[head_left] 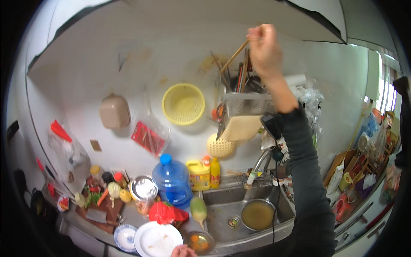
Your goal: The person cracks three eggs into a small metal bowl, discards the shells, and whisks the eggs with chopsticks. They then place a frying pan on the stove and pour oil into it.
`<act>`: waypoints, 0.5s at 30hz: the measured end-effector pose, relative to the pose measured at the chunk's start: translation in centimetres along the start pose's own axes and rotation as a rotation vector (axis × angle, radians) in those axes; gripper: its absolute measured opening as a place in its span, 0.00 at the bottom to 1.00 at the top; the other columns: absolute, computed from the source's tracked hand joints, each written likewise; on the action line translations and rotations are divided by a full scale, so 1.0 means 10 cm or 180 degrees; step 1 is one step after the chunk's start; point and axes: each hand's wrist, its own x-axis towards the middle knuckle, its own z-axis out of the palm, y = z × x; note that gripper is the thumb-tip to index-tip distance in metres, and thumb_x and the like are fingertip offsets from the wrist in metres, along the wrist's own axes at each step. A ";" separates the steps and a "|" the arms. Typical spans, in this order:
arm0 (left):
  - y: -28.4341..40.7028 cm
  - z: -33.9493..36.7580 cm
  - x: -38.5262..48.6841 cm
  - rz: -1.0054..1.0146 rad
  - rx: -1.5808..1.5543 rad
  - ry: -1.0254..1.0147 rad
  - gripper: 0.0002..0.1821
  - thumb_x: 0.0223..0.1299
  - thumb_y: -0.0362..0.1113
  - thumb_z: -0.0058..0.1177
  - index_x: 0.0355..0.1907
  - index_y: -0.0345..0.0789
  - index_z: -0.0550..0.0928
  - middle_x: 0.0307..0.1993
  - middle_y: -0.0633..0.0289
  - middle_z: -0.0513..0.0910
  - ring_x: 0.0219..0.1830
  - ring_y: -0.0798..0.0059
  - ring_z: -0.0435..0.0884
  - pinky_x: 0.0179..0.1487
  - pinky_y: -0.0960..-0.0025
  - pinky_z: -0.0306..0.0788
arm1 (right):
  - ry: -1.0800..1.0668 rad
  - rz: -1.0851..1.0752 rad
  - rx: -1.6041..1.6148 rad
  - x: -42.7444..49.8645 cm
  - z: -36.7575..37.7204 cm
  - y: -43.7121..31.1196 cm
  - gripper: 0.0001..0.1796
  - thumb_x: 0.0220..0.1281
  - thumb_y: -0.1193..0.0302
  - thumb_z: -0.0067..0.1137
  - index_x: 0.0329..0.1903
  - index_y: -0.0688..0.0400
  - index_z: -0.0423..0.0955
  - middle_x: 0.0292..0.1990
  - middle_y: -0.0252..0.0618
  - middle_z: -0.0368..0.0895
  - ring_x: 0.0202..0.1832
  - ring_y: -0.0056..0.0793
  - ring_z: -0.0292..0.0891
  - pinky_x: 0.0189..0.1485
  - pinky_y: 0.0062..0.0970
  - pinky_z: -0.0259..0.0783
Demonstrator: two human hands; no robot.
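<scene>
High before the wall, my right hand [266, 53] pinches a thin wooden stick, which looks like a chopstick [234, 56]. Its lower end slants down left beside the utensils in a wall-mounted utensil holder [245, 101]; whether it is clear of them I cannot tell. At the bottom edge my left hand [183, 251] is only partly visible, between a white plate [159, 239] and a glass bowl [210, 242]. Several raw egg yolks [199, 244] lie in that bowl. Whether the left fingers touch the bowl or plate is unclear.
A metal sink [221, 231] holds a pot of cloudy liquid [258, 214] under the faucet [257, 167]. Left of it are a green radish [199, 210], a blue water jug [171, 183] and a cutting board [112, 208] with a cleaver [96, 216]. A black cable [275, 199] hangs across the sink.
</scene>
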 end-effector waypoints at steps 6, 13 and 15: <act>0.30 0.54 0.40 0.1452 0.1015 -0.0783 0.30 0.55 0.30 0.56 0.60 0.30 0.62 0.56 0.53 0.70 0.60 0.66 0.67 0.62 0.66 0.59 | -0.2005 0.0952 0.2535 -1.68 -1.00 -1.46 0.04 0.66 0.75 0.45 0.39 0.62 0.62 0.28 0.35 0.75 0.31 0.18 0.71 0.35 0.17 0.68; -0.05 0.78 0.70 -0.0447 0.0383 -0.1915 0.18 0.69 0.46 0.36 0.48 0.31 0.65 0.34 0.57 0.74 0.36 0.70 0.78 0.47 0.68 0.74 | -0.2667 0.4826 0.3823 -3.48 -1.10 -2.11 0.13 0.71 0.65 0.39 0.44 0.62 0.66 0.35 0.40 0.75 0.34 0.20 0.71 0.38 0.17 0.68; -0.13 0.67 0.70 -0.0943 -0.0004 -0.2005 0.22 0.69 0.51 0.32 0.43 0.31 0.67 0.30 0.58 0.73 0.34 0.71 0.78 0.44 0.67 0.77 | -0.2959 0.4764 0.3654 -3.69 -1.15 -2.05 0.17 0.71 0.63 0.37 0.48 0.63 0.67 0.39 0.42 0.75 0.38 0.22 0.72 0.42 0.20 0.69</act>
